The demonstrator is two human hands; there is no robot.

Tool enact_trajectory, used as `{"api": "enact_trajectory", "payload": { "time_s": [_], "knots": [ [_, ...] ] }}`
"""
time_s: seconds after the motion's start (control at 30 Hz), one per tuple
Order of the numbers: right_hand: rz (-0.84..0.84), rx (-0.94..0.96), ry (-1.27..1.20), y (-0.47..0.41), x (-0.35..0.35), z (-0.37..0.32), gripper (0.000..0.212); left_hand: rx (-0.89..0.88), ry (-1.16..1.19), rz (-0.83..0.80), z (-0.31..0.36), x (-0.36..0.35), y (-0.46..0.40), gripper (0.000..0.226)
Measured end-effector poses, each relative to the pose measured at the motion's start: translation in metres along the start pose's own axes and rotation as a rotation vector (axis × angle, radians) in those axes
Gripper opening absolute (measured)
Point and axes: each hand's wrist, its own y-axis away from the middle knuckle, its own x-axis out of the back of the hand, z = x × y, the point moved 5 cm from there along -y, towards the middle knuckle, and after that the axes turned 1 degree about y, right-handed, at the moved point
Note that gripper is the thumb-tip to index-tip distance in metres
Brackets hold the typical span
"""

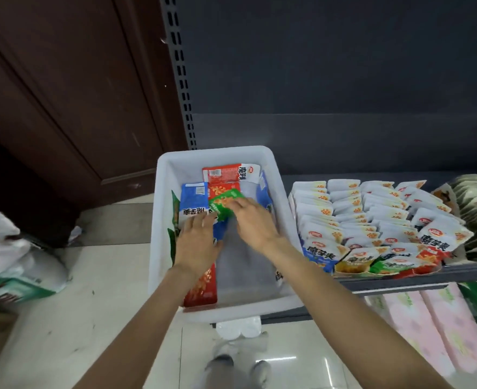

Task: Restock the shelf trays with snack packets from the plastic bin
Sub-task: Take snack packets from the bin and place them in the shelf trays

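Observation:
A white plastic bin (164, 192) sits on the shelf's left end with several snack packets inside: blue, red and green. My right hand (255, 224) reaches into the bin and its fingers hold a green packet (224, 204) near the middle. My left hand (196, 242) lies flat with straight fingers on a blue packet (193, 204) at the bin's left side. A red packet (202, 287) lies under my left wrist. To the right, shelf trays (372, 220) hold rows of upright white, blue, green and red packets.
The dark shelf edge (400, 279) runs right of the bin. Pink packages (433, 327) lie on the lower shelf. A brown wooden door (63, 108) stands at the left, with white bags (13, 256) on the tiled floor. My shoes (237, 369) show below.

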Motion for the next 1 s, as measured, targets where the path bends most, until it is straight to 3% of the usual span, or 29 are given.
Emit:
{"api": "enact_trajectory", "payload": {
  "time_s": [0.17,0.33,0.43,0.53,0.67,0.73,0.87,1.0],
  "knots": [
    [-0.205,0.077,0.200,-0.051,-0.039,0.002,0.074,0.105,-0.125,-0.152,-0.017,-0.020,-0.009,0.074],
    [-0.175,0.104,0.408,-0.042,-0.035,-0.011,0.037,0.149,0.055,-0.109,-0.024,-0.021,-0.010,0.069],
    [-0.209,0.060,0.440,-0.015,-0.022,-0.009,0.029,0.192,0.298,0.044,-0.026,-0.011,-0.010,0.064],
    [0.088,-0.149,0.312,0.013,0.015,0.002,0.015,0.322,0.765,0.199,-0.017,0.015,0.004,0.056],
    [0.486,-0.181,0.092,0.064,0.044,-0.003,0.014,0.295,1.282,0.058,0.032,0.038,0.020,0.032],
    [0.551,-0.133,0.046,0.086,0.053,-0.014,0.022,0.165,1.322,0.023,0.058,0.046,0.026,0.028],
    [0.630,-0.139,-0.141,0.118,0.058,-0.012,0.038,0.040,1.338,0.141,0.085,0.054,0.036,0.024],
    [0.672,-0.282,-0.530,0.153,0.077,0.002,0.056,-0.119,1.231,0.156,0.107,0.061,0.042,0.021]
  ]
}}
